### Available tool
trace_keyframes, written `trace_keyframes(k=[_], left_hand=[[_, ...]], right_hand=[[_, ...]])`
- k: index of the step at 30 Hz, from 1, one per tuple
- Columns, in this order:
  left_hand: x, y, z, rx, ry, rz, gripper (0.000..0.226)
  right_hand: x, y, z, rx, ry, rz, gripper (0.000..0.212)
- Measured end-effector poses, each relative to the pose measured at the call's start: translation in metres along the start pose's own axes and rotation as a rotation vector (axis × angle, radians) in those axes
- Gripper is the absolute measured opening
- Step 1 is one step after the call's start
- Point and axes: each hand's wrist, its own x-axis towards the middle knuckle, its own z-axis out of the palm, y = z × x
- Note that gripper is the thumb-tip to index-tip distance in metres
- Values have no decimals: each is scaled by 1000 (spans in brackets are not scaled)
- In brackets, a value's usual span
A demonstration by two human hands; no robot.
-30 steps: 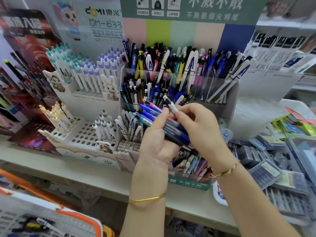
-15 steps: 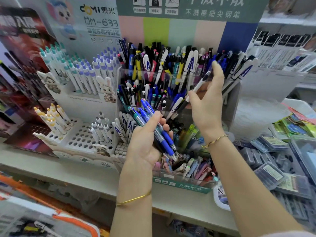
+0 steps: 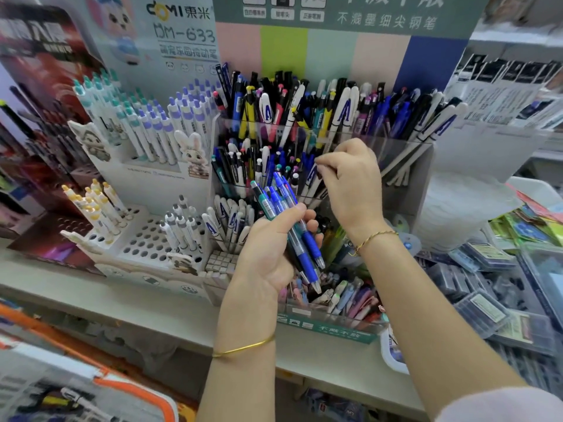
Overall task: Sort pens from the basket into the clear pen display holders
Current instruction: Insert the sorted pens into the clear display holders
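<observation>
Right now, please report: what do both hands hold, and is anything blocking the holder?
Left hand grips bundle of blue pens. Right hand pinches white pen at clear holder, middle tier. Tier crowded, nothing else in the way.

Left hand (image 3: 265, 257) grips blue pens (image 3: 309, 246); right hand (image 3: 350, 184) pinches white pen (image 3: 311, 179) over holder (image 3: 423, 184).

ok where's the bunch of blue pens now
Head view, centre: the left hand grips the bunch of blue pens in front of the clear holder, below the right hand.
</observation>
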Motion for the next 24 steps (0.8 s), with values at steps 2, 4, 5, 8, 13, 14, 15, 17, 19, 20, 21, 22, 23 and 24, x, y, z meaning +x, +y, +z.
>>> trace_keyframes(k=[2,4,5,8,13,14,15,17,19,20,21,22,23,24], left_hand=[[-1,-1,1,29,-25,-5,13],[-2,-2,1,59,-58,-3,8],[-2,-2,1,71,-71,1,7],[-1,-5,1,101,-97,8,10],[1,-10,3,133,-149,13,15],[1,-10,3,130,-155,11,16],[1,-9,3,122,-155,6,15],[2,-7,0,96,-125,-5,13],[4,-6,-6,93,-55,12,11],[6,-6,-9,94,-20,27,10],[6,-6,-11,94,10,39,10],[6,-5,-14,92,31,46,10],[6,-5,-15,89,46,49,9],[6,-4,-16,91,55,53,9]], right_hand=[[-1,0,0,-83,-88,-44,22],[-1,-1,-5,-40,-136,-21,31],[-1,-3,-11,29,-102,24,36],[-4,-9,-31,255,59,170,33],[-7,-15,-52,467,-491,412,19],[-7,-14,-52,522,-522,433,18],[-7,-14,-52,588,-505,458,14],[-7,-13,-52,697,-365,493,7],[-5,-13,-51,701,-127,473,10],[-3,-13,-50,679,-6,442,12],[-2,-14,-49,656,96,403,13],[0,-13,-48,644,172,371,14],[0,-12,-46,634,226,345,15],[1,-11,-44,614,260,317,15]])
